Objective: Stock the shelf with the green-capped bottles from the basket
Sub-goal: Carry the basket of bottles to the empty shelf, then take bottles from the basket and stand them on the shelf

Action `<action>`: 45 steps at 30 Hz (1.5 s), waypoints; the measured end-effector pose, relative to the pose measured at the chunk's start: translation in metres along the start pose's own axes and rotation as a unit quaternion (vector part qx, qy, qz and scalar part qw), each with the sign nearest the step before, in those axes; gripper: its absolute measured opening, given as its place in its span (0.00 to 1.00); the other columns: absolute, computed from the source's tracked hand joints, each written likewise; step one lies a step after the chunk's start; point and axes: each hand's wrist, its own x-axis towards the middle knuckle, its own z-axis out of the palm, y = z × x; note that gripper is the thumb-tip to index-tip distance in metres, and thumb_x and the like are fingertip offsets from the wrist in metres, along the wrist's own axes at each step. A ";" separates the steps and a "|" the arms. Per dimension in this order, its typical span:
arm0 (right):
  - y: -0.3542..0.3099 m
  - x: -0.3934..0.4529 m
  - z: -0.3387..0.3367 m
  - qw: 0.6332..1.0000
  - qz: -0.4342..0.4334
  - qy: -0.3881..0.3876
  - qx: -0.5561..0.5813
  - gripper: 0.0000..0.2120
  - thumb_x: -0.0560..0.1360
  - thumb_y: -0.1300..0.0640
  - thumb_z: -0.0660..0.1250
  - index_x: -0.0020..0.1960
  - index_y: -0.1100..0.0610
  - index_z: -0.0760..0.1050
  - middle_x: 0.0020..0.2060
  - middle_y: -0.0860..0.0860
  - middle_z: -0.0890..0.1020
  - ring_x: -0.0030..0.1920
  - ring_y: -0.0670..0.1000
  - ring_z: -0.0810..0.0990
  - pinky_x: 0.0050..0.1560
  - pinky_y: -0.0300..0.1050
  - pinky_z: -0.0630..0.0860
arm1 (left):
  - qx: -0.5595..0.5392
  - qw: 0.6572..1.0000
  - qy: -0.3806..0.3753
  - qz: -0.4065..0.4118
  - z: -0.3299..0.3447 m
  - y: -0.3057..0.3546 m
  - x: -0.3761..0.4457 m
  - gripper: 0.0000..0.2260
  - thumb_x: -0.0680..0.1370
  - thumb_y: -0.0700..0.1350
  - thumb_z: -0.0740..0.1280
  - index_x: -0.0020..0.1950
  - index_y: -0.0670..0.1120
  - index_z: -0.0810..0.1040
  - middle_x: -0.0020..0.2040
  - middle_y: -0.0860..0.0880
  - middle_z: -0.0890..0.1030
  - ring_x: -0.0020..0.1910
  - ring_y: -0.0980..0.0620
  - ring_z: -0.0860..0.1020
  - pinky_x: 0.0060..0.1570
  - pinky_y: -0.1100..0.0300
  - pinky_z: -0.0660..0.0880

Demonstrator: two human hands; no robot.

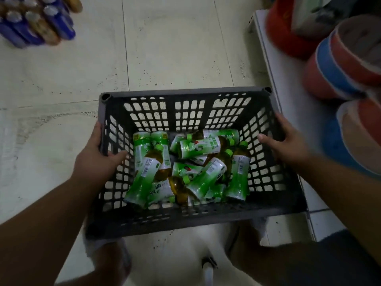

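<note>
Both hands grip dark grey slatted plastic basket (186,96) walls, left hand (97,153), right hand (288,141) | green-capped tea bottles (185,168) heaped inside | white shelf (288,79) beside | none stocked yet, all remain

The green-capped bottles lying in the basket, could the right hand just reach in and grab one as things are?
Probably yes, once it lets go. The right hand grips the basket by its right wall, thumb inside, and the left hand grips the left wall. The green-capped bottles lie loose and uncovered under an open top.
</note>
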 end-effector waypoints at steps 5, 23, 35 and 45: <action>0.007 -0.008 0.007 0.998 -0.050 -0.026 0.010 0.36 0.74 0.45 0.71 0.75 0.32 0.56 0.62 0.47 0.76 0.56 0.52 0.80 0.50 0.60 0.81 | -0.020 0.998 0.047 0.022 0.005 -0.039 -0.012 0.42 0.73 0.49 0.75 0.77 0.68 0.53 0.65 0.52 0.79 0.54 0.50 0.80 0.62 0.43 0.75; -0.021 -0.056 0.111 0.837 -0.134 -0.021 -0.530 0.38 0.73 0.29 0.61 0.77 0.46 0.60 0.78 0.60 0.58 0.77 0.63 0.55 0.75 0.61 0.54 | 0.308 0.933 0.066 0.177 0.006 -0.074 -0.048 0.43 0.77 0.70 0.55 0.82 0.45 0.44 0.81 0.41 0.42 0.80 0.41 0.46 0.75 0.44 0.52; -0.052 -0.024 0.347 0.966 0.142 -0.203 -0.073 0.37 0.71 0.41 0.73 0.69 0.63 0.68 0.59 0.57 0.79 0.52 0.54 0.79 0.48 0.47 0.80 | 0.333 0.914 0.042 0.230 0.004 -0.079 -0.028 0.53 0.72 0.77 0.45 0.80 0.37 0.40 0.81 0.38 0.40 0.80 0.43 0.38 0.76 0.47 0.42; -0.042 -0.006 0.361 0.989 0.116 -0.087 0.030 0.35 0.69 0.50 0.78 0.67 0.61 0.66 0.59 0.58 0.78 0.56 0.58 0.79 0.54 0.51 0.79 | 0.344 0.910 0.039 0.226 0.003 -0.079 -0.024 0.56 0.69 0.77 0.52 0.80 0.36 0.45 0.81 0.37 0.44 0.80 0.41 0.42 0.75 0.45 0.48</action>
